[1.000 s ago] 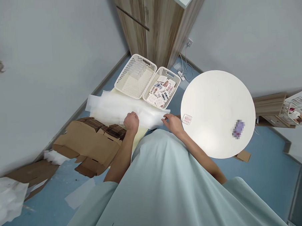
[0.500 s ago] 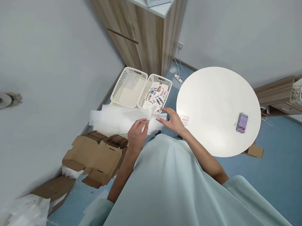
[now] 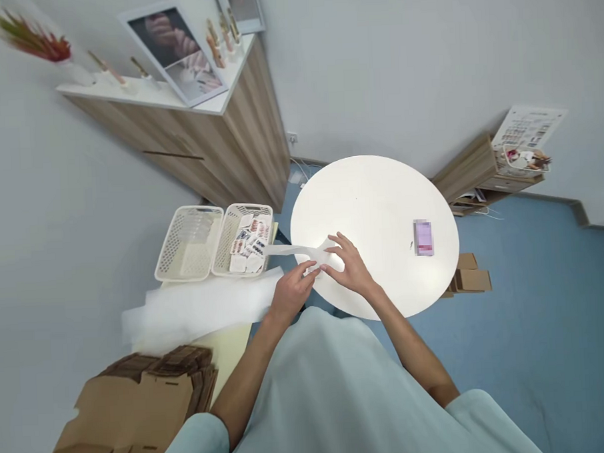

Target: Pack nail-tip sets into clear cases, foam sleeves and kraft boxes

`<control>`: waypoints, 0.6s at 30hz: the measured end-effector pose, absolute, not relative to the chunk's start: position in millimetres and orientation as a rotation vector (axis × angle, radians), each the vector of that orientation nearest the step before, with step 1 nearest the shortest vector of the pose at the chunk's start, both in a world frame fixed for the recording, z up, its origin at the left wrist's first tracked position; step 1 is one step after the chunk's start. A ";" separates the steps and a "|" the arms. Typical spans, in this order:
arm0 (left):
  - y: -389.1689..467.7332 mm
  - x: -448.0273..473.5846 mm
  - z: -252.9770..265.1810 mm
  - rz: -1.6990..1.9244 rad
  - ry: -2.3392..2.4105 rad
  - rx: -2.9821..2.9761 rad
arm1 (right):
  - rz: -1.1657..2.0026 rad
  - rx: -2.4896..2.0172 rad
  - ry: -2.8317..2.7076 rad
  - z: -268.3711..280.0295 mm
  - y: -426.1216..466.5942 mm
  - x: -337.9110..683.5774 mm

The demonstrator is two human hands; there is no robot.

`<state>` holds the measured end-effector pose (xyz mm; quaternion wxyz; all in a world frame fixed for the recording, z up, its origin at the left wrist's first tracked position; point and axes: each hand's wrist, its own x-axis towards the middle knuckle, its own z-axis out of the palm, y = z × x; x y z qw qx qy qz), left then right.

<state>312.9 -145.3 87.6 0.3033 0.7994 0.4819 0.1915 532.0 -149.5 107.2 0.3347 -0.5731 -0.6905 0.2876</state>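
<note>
A thin white foam sheet (image 3: 289,250), seen nearly edge-on, is between my hands over the near left edge of the round white table (image 3: 376,203). My left hand (image 3: 292,294) pinches its near side with thumb and fingers. My right hand (image 3: 351,266) has its fingers curled at the sheet's right end, with the thumb close to my left fingertips. Under the hands, part of the tabletop is hidden, so the small nail pack seen there earlier cannot be made out clearly.
Left of the table stand a white basket (image 3: 219,251) of nail packs and another basket (image 3: 164,254) with clear plastic pieces. A pile of white foam sheets (image 3: 200,304) and flattened cardboard boxes (image 3: 134,407) lie nearer me. A blurred purple item (image 3: 424,238) rests on the table.
My view has swung right. Both hands have moved from beside the foam pile to over the table's edge, carrying the foam sheet. My right hand has closed in on the sheet.
</note>
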 end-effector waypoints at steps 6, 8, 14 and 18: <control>-140.4 380.5 80.7 0.709 1.327 1.891 | 0.939 -1.766 -1.477 93.0 -169.0 587.5; -137.3 401.5 69.9 0.750 1.381 1.640 | 0.976 -1.803 -1.354 82.2 -176.6 600.0; -129.4 448.1 24.1 0.555 1.331 0.911 | 1.067 -1.727 -1.084 34.7 -187.2 627.9; -133.7 464.2 -2.8 0.377 1.289 0.810 | 1.057 -1.691 -0.972 -3.0 -192.3 642.4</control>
